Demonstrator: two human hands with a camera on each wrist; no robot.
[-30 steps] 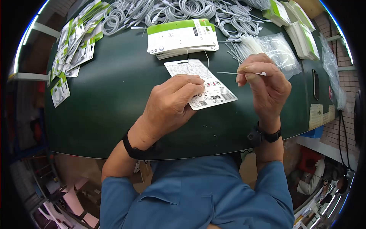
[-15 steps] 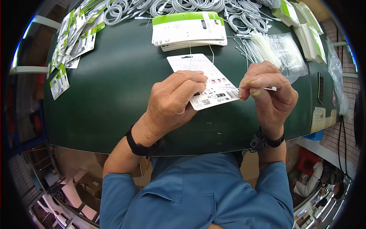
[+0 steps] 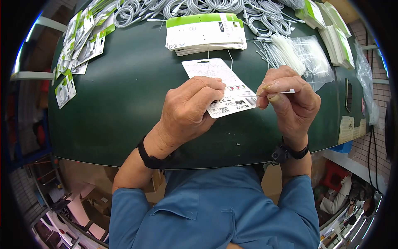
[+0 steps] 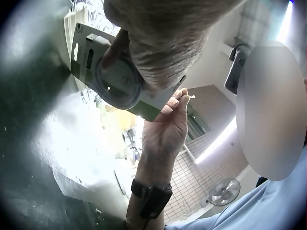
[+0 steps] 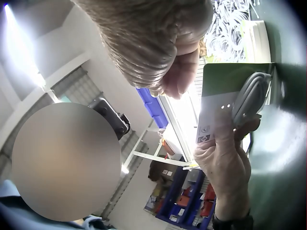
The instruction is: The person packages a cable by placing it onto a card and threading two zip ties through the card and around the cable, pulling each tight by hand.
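My left hand (image 3: 186, 103) grips a white-and-green packaging card (image 3: 238, 103), printed back face up in the head view. Against the card's underside is a coiled light-grey cable (image 5: 252, 96), seen in the right wrist view with my left fingers around it. My right hand (image 3: 292, 101) pinches a thin white cable tie (image 3: 292, 91) between thumb and fingers, just off the card's right edge. The tie's small head sticks out on the right; its thin end points at the card and is hard to make out.
Beyond the card lies a stack of cards (image 3: 203, 35), with coiled cables (image 3: 224, 6) behind it. A bag of cable ties (image 3: 315, 62) is at the right, near more card stacks (image 3: 338, 45). Packed cables (image 3: 65, 93) pile up on the left of the green table (image 3: 103, 128).
My right hand has come down toward me and close to the card's right edge, then shifted slightly up and left. The left hand keeps its grip on the card. The head view has shifted slightly.
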